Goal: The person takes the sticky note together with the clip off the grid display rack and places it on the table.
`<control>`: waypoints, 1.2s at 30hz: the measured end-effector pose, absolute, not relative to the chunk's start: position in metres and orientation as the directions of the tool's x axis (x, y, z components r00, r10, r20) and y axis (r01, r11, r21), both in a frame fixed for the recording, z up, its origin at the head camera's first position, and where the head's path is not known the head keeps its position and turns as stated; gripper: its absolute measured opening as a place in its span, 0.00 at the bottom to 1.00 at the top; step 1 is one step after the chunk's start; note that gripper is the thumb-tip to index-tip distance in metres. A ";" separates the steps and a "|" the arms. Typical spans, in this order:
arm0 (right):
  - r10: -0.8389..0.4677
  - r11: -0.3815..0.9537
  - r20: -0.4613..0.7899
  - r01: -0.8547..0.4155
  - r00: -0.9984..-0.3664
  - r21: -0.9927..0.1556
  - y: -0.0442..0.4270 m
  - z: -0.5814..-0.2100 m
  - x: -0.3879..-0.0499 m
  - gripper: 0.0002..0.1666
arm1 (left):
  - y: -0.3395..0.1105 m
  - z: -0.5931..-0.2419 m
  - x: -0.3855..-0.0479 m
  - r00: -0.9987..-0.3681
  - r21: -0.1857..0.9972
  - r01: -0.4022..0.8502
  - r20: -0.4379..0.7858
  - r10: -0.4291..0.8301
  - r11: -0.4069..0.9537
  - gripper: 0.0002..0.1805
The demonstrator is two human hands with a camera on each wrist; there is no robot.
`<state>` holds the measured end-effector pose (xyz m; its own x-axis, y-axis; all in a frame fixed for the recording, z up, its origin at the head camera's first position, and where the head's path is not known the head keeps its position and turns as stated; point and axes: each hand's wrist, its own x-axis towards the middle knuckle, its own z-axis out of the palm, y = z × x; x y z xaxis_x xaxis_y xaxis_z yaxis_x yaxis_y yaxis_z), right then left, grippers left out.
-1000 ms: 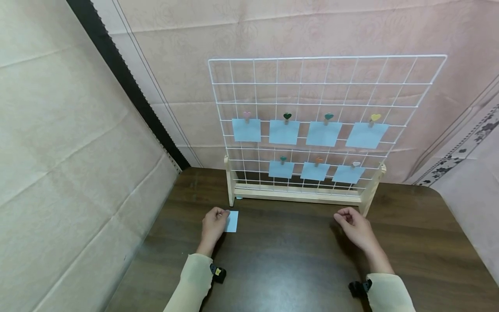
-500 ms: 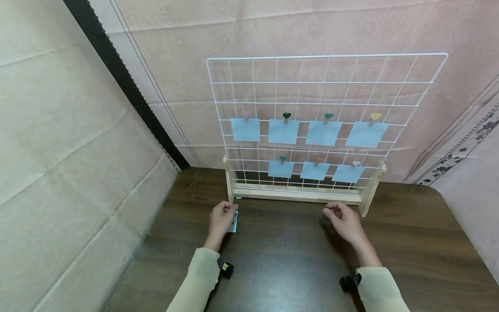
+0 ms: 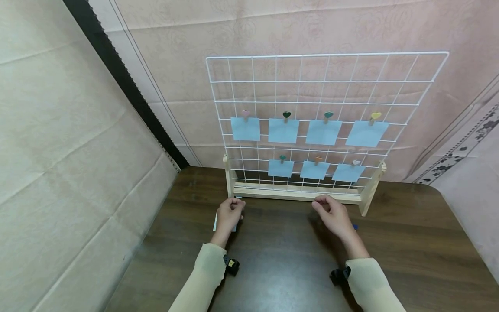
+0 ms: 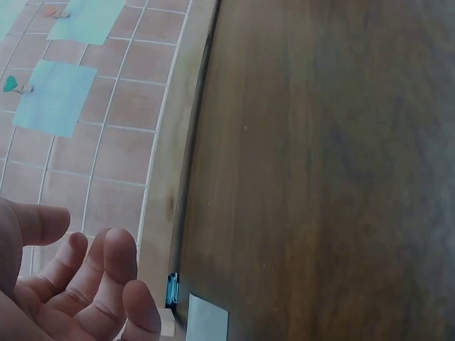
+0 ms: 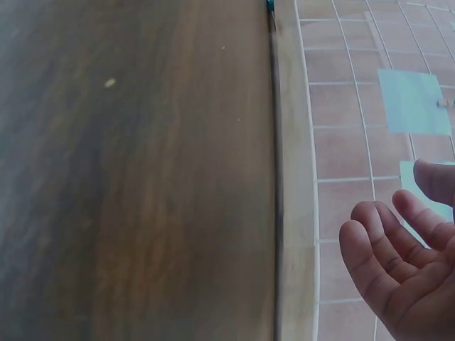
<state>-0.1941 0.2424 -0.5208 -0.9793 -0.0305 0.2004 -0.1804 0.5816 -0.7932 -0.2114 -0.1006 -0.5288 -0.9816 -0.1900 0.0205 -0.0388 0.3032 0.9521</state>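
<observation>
My left hand [image 3: 229,216] hovers in front of the left end of a wooden stand [image 3: 296,192]. Its fingers are loosely bent and the left wrist view shows nothing between them. Partly hidden beneath it on the table lies a light blue paper card [image 3: 215,222], also seen as a pale card [image 4: 207,318] in the left wrist view. Toward the stand's right end is my right hand [image 3: 333,216], its fingers loosely curved around no object. A white wire grid [image 3: 327,81] stands in the base, with several blue cards [image 3: 283,132] pegged on it by heart-topped clips [image 3: 286,115].
By the stand's left foot sits a small teal object [image 4: 172,291], its kind unclear. A small blue thing [image 3: 355,226] shows beside the right wrist. The dark wooden table [image 3: 273,268] meets a pale cloth wall [image 3: 97,173] on the left and another behind.
Both hands have moved inward toward each other and slightly toward the stand. The left hand now covers most of the card on the table. A blue thing near the right wrist has come into sight.
</observation>
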 end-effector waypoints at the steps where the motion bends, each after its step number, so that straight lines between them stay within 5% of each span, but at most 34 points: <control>1: -0.034 0.578 0.197 -0.180 -0.980 -0.796 0.241 -0.520 -0.195 0.20 | -0.100 -0.529 -0.212 -0.982 0.953 -0.039 0.020 -0.189 0.300 0.07; 36: -0.107 0.502 0.358 -0.361 -0.928 -0.786 0.200 -0.473 -0.224 0.23 | -0.076 -0.519 -0.227 -0.994 0.961 0.070 0.090 -0.062 0.266 0.17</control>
